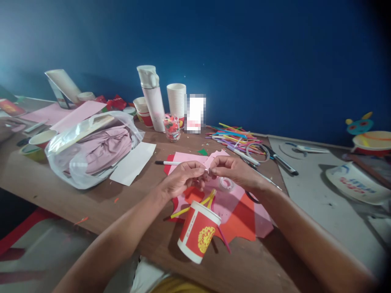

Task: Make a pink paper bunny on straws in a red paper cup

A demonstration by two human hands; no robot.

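Pinching a small clear strip (207,169), likely tape, over the pink paper (189,156): left hand (180,179) and right hand (235,171) are each pressing fingertips on one end, just beyond the near red paper cup (198,234) with straws (191,208). A taut, level hold is probably serving best against curling.

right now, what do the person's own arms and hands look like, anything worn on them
The left forearm and right forearm are bare down to the picture's lower edge, no sleeves showing. The left hand and right hand wear no gloves, and no ring or watch is visible. A thin dark curve lies under the right wrist; band or something on the table, I cannot tell.
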